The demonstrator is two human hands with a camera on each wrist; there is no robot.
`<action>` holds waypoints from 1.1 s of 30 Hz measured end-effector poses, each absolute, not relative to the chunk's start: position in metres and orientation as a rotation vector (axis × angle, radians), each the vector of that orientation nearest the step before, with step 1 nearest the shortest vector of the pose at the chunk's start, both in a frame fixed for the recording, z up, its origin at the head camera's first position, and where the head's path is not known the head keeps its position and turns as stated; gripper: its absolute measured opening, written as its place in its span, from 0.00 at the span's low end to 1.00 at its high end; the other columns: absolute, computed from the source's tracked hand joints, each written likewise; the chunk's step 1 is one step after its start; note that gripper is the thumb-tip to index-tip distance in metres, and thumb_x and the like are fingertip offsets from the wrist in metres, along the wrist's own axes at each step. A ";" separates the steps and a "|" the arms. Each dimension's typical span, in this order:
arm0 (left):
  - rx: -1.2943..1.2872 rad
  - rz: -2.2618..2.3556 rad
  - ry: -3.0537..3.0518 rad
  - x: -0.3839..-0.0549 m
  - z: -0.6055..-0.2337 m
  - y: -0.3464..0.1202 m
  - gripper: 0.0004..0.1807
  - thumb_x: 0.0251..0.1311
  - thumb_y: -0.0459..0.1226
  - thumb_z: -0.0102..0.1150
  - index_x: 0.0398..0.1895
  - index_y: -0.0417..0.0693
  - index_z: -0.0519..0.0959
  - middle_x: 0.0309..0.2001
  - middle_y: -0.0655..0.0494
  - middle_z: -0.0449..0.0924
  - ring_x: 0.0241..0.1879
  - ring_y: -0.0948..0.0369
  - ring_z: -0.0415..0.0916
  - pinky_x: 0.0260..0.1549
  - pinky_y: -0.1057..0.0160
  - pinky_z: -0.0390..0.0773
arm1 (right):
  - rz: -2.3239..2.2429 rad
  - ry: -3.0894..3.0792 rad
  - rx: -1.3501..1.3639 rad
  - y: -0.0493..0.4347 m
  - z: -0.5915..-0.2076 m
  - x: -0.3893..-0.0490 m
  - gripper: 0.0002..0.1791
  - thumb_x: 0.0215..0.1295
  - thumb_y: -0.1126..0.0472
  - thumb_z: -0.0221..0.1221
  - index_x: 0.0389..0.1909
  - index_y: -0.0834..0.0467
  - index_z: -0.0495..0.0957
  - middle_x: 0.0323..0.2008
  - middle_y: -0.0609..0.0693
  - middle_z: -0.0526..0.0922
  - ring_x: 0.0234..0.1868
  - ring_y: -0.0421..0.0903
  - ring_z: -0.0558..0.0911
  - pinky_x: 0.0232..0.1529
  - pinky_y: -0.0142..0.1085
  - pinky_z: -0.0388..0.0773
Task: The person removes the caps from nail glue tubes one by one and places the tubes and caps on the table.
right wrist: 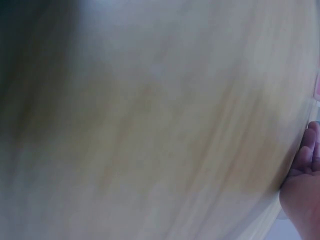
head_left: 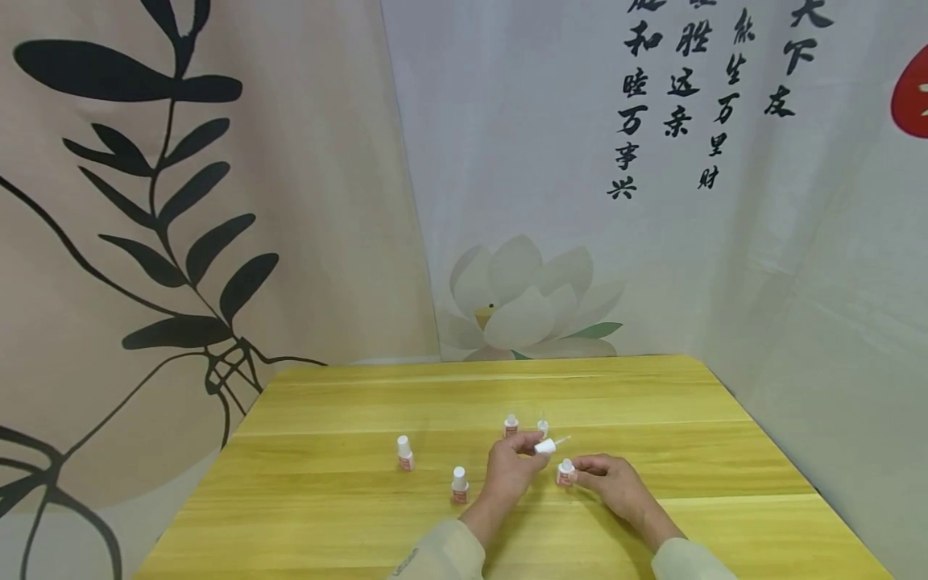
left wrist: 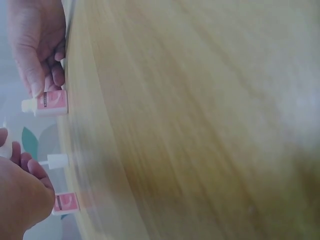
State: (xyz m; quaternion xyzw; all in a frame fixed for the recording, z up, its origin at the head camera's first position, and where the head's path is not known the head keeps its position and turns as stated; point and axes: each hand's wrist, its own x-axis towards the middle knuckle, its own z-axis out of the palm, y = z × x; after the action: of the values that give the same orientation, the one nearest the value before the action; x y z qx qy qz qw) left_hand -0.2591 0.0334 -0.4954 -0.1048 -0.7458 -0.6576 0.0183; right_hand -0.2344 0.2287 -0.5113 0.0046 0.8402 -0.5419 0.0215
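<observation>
My left hand (head_left: 511, 471) pinches a white brush cap (head_left: 545, 446) between thumb and fingers, its thin applicator pointing right. Close beside it, my right hand (head_left: 612, 482) grips a small glue-type bottle (head_left: 565, 473) with a pink label; the bottle stands upright, its short neck uncapped. In the left wrist view this bottle (left wrist: 52, 103) is held by the right fingertips, while the left hand (left wrist: 22, 192) partly covers its own cap (left wrist: 6, 149). A second white cap (head_left: 543, 428) stands on the table behind the left hand, applicator up. Another bottle (head_left: 511, 425) is partly hidden behind that hand.
Two capped bottles stand left of my left hand, one nearer bottle (head_left: 460, 486) and one farther bottle (head_left: 404, 453). The wood-grain table (head_left: 326, 515) reaches back to a printed curtain (head_left: 333, 201). Only part of the right hand (right wrist: 302, 175) shows in the right wrist view.
</observation>
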 end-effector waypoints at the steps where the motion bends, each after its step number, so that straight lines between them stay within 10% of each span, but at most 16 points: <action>1: -0.326 -2.039 -2.317 -0.259 -0.495 0.033 0.14 0.54 0.29 0.70 0.45 0.39 0.85 0.33 0.59 0.81 0.36 0.65 0.75 0.32 0.70 0.77 | -1.680 2.607 0.024 0.229 -0.511 -0.235 0.15 0.60 0.55 0.69 0.44 0.59 0.86 0.47 0.52 0.85 0.50 0.50 0.80 0.54 0.56 0.71; 33: -0.291 -1.985 -2.328 -0.260 -0.497 0.037 0.12 0.51 0.26 0.69 0.40 0.41 0.86 0.32 0.60 0.80 0.34 0.66 0.73 0.33 0.69 0.77 | -1.708 2.597 -0.029 0.231 -0.514 -0.236 0.15 0.61 0.55 0.69 0.45 0.60 0.85 0.45 0.52 0.86 0.48 0.47 0.80 0.55 0.51 0.71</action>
State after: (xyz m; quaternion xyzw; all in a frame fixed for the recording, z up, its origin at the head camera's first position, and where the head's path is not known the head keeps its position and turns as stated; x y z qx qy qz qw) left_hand -0.2603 0.0371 -0.4966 -0.0946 -0.7571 -0.6455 0.0341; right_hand -0.2357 0.2310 -0.5140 -0.0095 0.8353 -0.5494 0.0163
